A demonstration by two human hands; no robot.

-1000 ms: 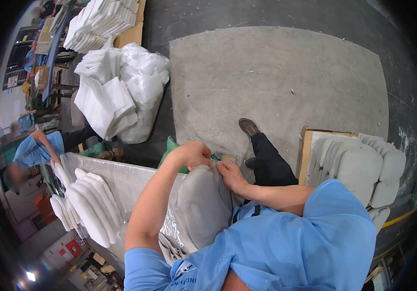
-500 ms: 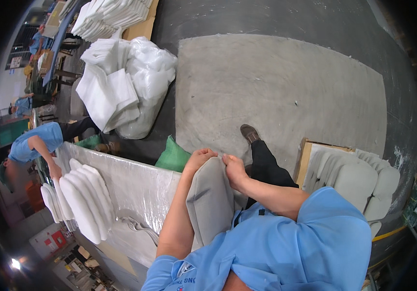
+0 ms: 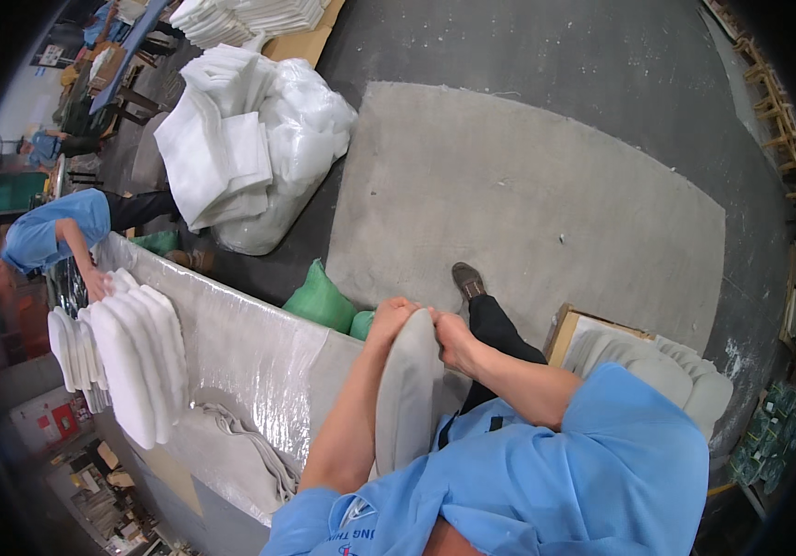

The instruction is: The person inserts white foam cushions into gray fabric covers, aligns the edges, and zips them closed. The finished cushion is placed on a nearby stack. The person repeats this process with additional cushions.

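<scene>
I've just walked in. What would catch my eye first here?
Probably the grey cushion, just below the centre, its upper end held by the left hand and right hand. Next, the bulging plastic bag and white sheets at upper left. Then the white pads at far left, beside a co-worker's hand.

Even light, glare on plastic wrap (image 3: pixel 259 371), dark curved edges perhaps soft.

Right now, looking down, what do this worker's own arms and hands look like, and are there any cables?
The left hand and right hand are human and ungloved. No watch or cable shows on the bare forearms. The upper arms disappear into short, loose, light-blue fabric sleeves.
</scene>
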